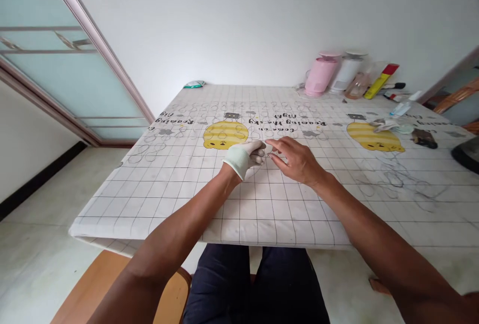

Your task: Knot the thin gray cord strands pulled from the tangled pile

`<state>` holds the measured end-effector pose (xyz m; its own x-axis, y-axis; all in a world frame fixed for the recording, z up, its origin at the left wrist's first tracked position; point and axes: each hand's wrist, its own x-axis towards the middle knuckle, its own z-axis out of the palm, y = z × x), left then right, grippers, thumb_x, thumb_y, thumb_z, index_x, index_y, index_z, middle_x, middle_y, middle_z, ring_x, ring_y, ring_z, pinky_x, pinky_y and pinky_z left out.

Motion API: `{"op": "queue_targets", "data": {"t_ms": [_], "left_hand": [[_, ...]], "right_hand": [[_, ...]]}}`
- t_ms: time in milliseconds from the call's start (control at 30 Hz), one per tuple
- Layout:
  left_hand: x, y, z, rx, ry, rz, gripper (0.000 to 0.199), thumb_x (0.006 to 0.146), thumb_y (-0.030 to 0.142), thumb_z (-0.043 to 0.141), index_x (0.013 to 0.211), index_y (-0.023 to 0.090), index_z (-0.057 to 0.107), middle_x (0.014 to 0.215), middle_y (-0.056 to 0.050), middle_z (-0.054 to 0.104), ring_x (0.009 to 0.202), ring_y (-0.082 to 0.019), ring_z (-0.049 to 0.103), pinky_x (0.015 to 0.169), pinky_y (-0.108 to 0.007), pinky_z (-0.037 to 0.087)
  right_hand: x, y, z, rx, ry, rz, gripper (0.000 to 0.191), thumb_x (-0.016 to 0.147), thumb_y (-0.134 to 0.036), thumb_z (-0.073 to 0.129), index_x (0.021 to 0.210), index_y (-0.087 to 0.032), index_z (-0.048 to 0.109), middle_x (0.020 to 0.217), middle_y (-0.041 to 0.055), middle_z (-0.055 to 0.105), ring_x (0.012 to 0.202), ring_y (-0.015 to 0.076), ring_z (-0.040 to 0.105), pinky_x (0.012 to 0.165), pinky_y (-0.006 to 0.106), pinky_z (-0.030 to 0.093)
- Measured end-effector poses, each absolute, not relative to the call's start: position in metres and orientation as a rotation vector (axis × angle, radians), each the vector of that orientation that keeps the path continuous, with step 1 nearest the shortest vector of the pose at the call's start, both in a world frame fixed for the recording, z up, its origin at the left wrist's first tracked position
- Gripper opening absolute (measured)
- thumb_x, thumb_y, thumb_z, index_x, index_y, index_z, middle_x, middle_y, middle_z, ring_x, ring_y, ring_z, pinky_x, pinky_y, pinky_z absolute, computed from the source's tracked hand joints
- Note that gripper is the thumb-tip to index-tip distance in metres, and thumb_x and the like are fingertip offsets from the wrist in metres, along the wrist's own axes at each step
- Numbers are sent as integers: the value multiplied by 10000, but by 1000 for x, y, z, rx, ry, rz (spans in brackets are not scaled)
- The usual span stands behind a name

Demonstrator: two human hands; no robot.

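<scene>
My left hand (249, 157) wears a white glove with a pale green cuff. Its fingers are curled and closed on a thin grey wire (267, 154), which shows only faintly between the hands. My right hand (294, 159) is bare and close by on the right. Its index fingertip almost meets the gloved thumb, and its bent fingers and thumb are at the wire. Both hands are just above the checked tablecloth (224, 204). Beyond them, thin wire loops (144, 152) lie in rows over the cloth. Farther right spreads a loose tangle of thin wire (398, 179).
At the back right stand a pink container (321, 76), a white container (344, 74), a glass bottle (356, 87) and a yellow-and-red tube (380, 82). A crumpled glove (385, 124), a clear bottle (406, 104) and a dark object (424, 138) lie right. A green-and-white packet (194, 84) sits far left.
</scene>
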<state>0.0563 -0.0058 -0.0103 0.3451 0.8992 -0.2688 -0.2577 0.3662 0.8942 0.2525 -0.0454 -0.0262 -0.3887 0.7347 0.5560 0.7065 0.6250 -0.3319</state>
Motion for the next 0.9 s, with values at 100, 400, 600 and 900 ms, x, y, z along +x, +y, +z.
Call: {"op": "queue_targets", "data": {"t_ms": [100,400,600,900], "left_hand": [[59,-1,-16,883,980,813,209,931,196,656,723,167,656,614,15,554,469,-82,489,569,-257,508],[60,-13,-12,1712,1419,1026,313,1014,418,542,839,226,718,845,-44,728,838,-202,678,767,-300,491],[79,-25,-18,1868,1397,946,246,979,458,623,905,263,754,883,-17,740,929,-213,676,798,-285,472],[69,-12,-17,1704,1311,891,253,938,301,593,728,236,719,778,9,728,837,-168,672,713,-253,489]], "right_hand": [[252,-45,-32,-1113,-2179,-2,229,1055,-307,585,1178,-246,768,1035,123,727,954,281,679,826,435,559],[250,-45,-39,-1316,-1762,355,515,1033,-624,574,678,-253,598,631,34,581,633,212,545,578,344,407],[243,-46,-53,-1378,-1822,81,522,1051,-465,542,601,-230,419,567,15,498,542,154,386,565,339,269],[229,-56,-47,-1251,-1928,127,452,1063,-405,524,647,-236,473,613,22,554,567,160,422,573,345,305]]}}
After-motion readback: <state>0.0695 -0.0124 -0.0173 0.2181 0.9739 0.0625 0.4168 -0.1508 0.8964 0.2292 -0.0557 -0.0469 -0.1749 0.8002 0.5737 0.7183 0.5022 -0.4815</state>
